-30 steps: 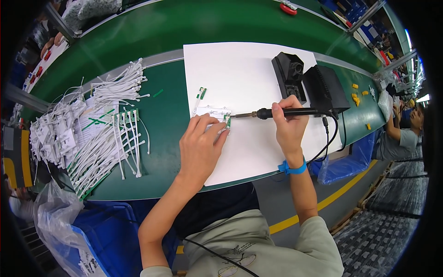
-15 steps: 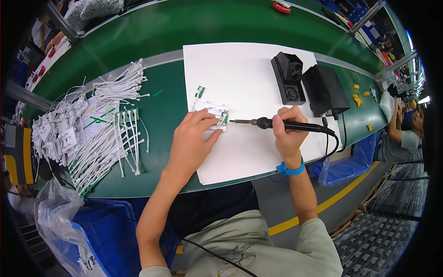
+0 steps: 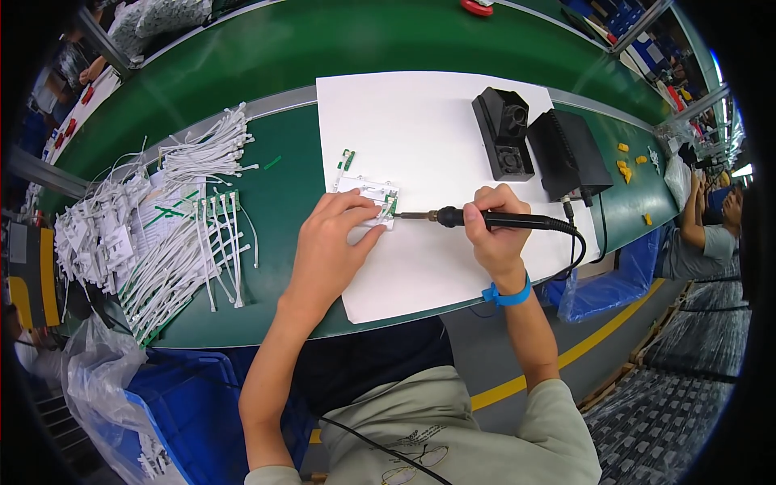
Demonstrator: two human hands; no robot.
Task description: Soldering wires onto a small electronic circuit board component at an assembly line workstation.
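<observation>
My right hand (image 3: 495, 230) grips a black soldering iron (image 3: 485, 218) whose tip points left and touches a small green circuit board (image 3: 390, 206). The board sits at the right end of a white fixture (image 3: 365, 191) on a large white sheet (image 3: 420, 137). My left hand (image 3: 331, 246) presses down on the fixture and board, fingers bent over them. A blue band (image 3: 505, 296) is on my right wrist. Another small green board (image 3: 347, 159) lies on the sheet just above.
A black iron holder (image 3: 503, 133) and a black solder station (image 3: 568, 156) stand at the sheet's right. Piles of white cables (image 3: 162, 234) with green boards cover the green bench at left. A blue bin (image 3: 194, 404) sits below. Another person (image 3: 703, 234) works at far right.
My left hand and the fixture have shifted a little, and the soldering iron tip has moved left until it meets the green board.
</observation>
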